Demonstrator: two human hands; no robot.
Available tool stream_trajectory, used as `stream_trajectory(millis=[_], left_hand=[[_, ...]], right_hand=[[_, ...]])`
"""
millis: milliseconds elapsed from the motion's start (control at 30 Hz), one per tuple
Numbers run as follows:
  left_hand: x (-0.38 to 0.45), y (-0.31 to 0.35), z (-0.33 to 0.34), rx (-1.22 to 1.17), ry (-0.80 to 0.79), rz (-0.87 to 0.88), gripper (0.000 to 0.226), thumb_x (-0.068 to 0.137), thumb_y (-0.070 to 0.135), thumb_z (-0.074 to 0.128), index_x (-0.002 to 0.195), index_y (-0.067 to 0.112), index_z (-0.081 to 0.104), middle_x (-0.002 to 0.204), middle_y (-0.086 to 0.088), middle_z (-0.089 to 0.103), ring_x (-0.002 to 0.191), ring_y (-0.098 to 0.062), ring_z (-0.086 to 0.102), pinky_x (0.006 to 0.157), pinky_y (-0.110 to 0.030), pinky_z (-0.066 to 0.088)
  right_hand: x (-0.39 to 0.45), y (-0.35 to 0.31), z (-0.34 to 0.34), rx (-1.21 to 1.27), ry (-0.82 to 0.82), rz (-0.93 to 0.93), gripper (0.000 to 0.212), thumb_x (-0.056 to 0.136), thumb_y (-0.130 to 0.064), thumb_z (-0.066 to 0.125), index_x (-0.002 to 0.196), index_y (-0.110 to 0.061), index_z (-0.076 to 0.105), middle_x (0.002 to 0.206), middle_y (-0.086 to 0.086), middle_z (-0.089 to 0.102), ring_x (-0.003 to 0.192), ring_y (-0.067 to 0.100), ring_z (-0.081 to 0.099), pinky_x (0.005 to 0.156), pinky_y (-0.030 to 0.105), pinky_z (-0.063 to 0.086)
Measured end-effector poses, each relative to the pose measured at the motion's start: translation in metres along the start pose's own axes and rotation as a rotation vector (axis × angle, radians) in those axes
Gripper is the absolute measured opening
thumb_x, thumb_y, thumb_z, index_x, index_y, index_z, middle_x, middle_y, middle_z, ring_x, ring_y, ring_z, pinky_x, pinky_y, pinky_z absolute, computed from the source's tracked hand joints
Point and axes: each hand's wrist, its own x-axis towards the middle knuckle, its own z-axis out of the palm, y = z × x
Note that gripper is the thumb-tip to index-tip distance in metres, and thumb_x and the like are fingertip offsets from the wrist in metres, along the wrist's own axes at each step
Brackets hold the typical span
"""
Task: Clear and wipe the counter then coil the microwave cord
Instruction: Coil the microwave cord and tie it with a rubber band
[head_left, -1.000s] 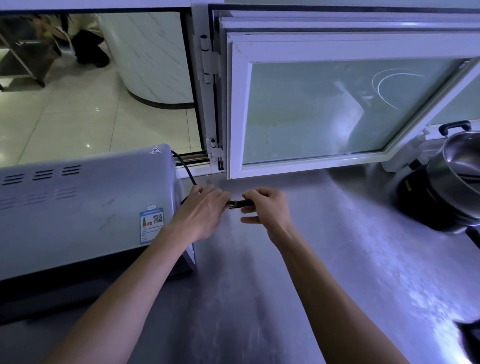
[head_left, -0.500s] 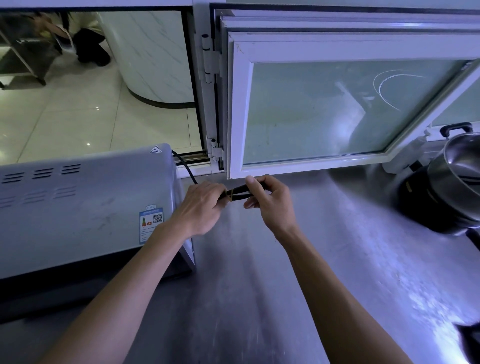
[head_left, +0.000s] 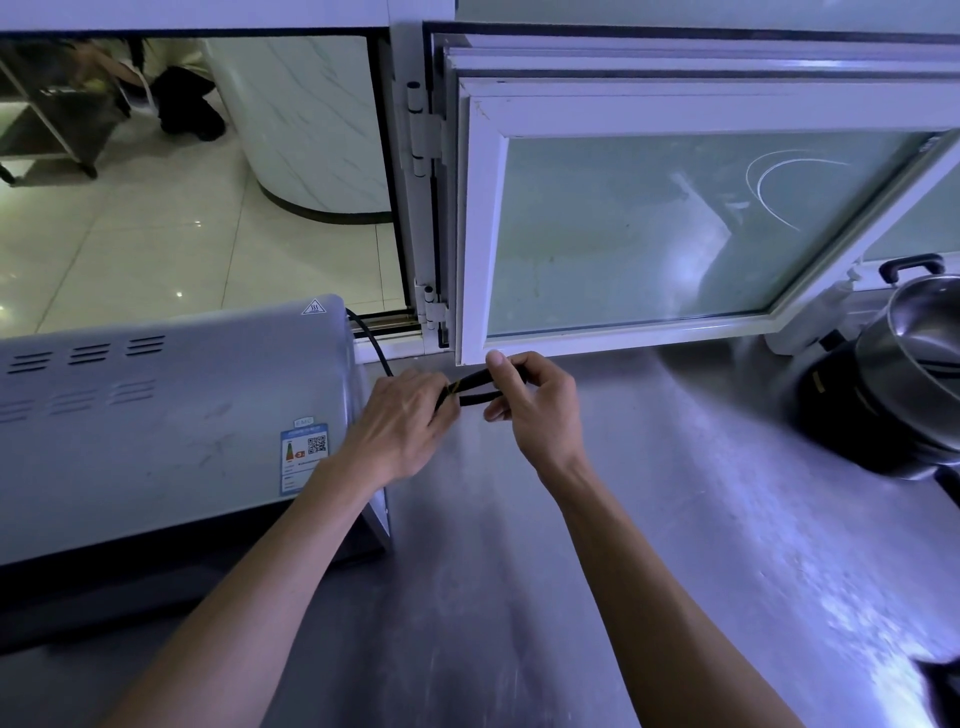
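The grey microwave (head_left: 156, 415) stands at the left of the steel counter (head_left: 649, 519). Its black cord (head_left: 371, 340) runs from behind the top right corner down to my hands. My left hand (head_left: 400, 431) grips the folded cord beside the microwave's right side, where a thin yellowish tie wraps it. My right hand (head_left: 535, 410) pinches the cord's loop end between thumb and fingers, just in front of the window frame. Both hands hold the bundle a little above the counter.
An open white-framed window (head_left: 675, 228) swings inward over the counter's back edge. A steel pot on a black cooker (head_left: 893, 395) sits at the right. A dark object (head_left: 940, 691) pokes in at the bottom right corner. Beyond the opening lies a tiled floor.
Both hands rose slightly with the cord. My right hand turned and drew the cord's end into a visible loop, thumb now pointing up.
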Motion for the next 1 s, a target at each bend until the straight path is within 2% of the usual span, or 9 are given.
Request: stream_trajectory(millis=[133, 233, 367, 500, 633, 733, 767, 867, 1000], left_hand=[[-0.001, 0.003, -0.003, 0.011, 0.013, -0.025, 0.029, 0.102, 0.032, 0.032, 0.073, 0.027, 0.035, 0.066, 0.012, 0.038, 0.067, -0.018, 0.038, 0.065, -0.035, 0.024], [-0.001, 0.007, -0.003, -0.038, 0.030, -0.079, 0.026, 0.097, 0.026, 0.032, 0.074, 0.022, 0.042, 0.068, 0.012, 0.040, 0.068, -0.017, 0.039, 0.064, -0.036, 0.025], [-0.002, 0.007, -0.001, -0.168, 0.026, -0.170, 0.030, 0.096, 0.028, 0.032, 0.071, 0.018, 0.046, 0.070, 0.003, 0.048, 0.067, -0.011, 0.046, 0.058, -0.033, 0.026], [-0.001, 0.003, 0.001, -0.231, -0.001, -0.220, 0.031, 0.095, 0.031, 0.033, 0.070, 0.018, 0.046, 0.074, -0.003, 0.051, 0.069, -0.015, 0.049, 0.058, -0.036, 0.029], [-0.002, 0.002, 0.002, -0.258, 0.007, -0.189, 0.027, 0.092, 0.036, 0.036, 0.073, 0.023, 0.049, 0.074, 0.004, 0.050, 0.074, -0.007, 0.048, 0.062, -0.033, 0.030], [0.000, 0.001, 0.003, -0.282, 0.005, -0.157, 0.015, 0.098, 0.036, 0.046, 0.096, 0.029, 0.058, 0.084, 0.018, 0.052, 0.086, -0.001, 0.050, 0.071, -0.022, 0.035], [0.000, 0.001, 0.003, -0.273, 0.010, -0.139, 0.012, 0.099, 0.037, 0.047, 0.097, 0.031, 0.058, 0.084, 0.019, 0.053, 0.087, 0.000, 0.050, 0.072, -0.022, 0.035], [0.000, 0.005, 0.003, -0.199, 0.035, -0.071, 0.014, 0.099, 0.036, 0.051, 0.085, 0.032, 0.054, 0.078, 0.017, 0.054, 0.080, -0.006, 0.049, 0.072, -0.029, 0.034], [-0.001, 0.004, 0.006, -0.163, 0.053, -0.056, 0.012, 0.100, 0.031, 0.051, 0.094, 0.025, 0.060, 0.085, 0.011, 0.059, 0.086, -0.012, 0.051, 0.077, -0.032, 0.038]], right_hand=[[-0.002, -0.002, 0.003, -0.027, 0.007, -0.005, 0.043, 0.090, -0.050, 0.068, 0.082, -0.008, 0.068, 0.067, 0.012, 0.071, 0.055, 0.026, 0.067, 0.065, 0.042, 0.057], [-0.005, -0.004, 0.004, -0.059, 0.014, -0.010, 0.043, 0.090, -0.051, 0.068, 0.081, -0.009, 0.068, 0.058, 0.011, 0.067, 0.054, 0.025, 0.067, 0.067, 0.046, 0.057], [-0.006, -0.005, 0.002, -0.050, 0.017, -0.010, 0.043, 0.089, -0.052, 0.068, 0.081, -0.010, 0.069, 0.058, 0.010, 0.067, 0.056, 0.026, 0.068, 0.070, 0.048, 0.058], [-0.006, -0.002, 0.001, -0.029, 0.019, -0.002, 0.041, 0.088, -0.054, 0.069, 0.080, -0.014, 0.070, 0.060, 0.008, 0.068, 0.057, 0.028, 0.069, 0.071, 0.051, 0.060], [-0.004, -0.002, -0.003, 0.003, 0.032, 0.015, 0.033, 0.088, -0.053, 0.070, 0.072, -0.023, 0.069, 0.062, 0.000, 0.067, 0.058, 0.027, 0.070, 0.066, 0.044, 0.061], [-0.002, -0.004, -0.006, 0.041, 0.003, 0.014, 0.030, 0.090, -0.049, 0.070, 0.074, -0.023, 0.070, 0.073, 0.002, 0.070, 0.060, 0.027, 0.070, 0.064, 0.038, 0.060], [-0.002, -0.004, -0.007, 0.047, -0.016, 0.009, 0.030, 0.090, -0.048, 0.069, 0.077, -0.021, 0.071, 0.077, 0.004, 0.072, 0.061, 0.027, 0.070, 0.064, 0.037, 0.060], [-0.002, -0.004, -0.008, 0.056, -0.050, -0.014, 0.030, 0.091, -0.045, 0.069, 0.080, -0.017, 0.072, 0.082, 0.008, 0.073, 0.063, 0.027, 0.071, 0.064, 0.033, 0.059], [-0.005, 0.003, -0.013, 0.078, -0.054, -0.035, 0.025, 0.092, -0.042, 0.070, 0.080, -0.019, 0.072, 0.078, 0.007, 0.072, 0.067, 0.026, 0.072, 0.065, 0.032, 0.060]])
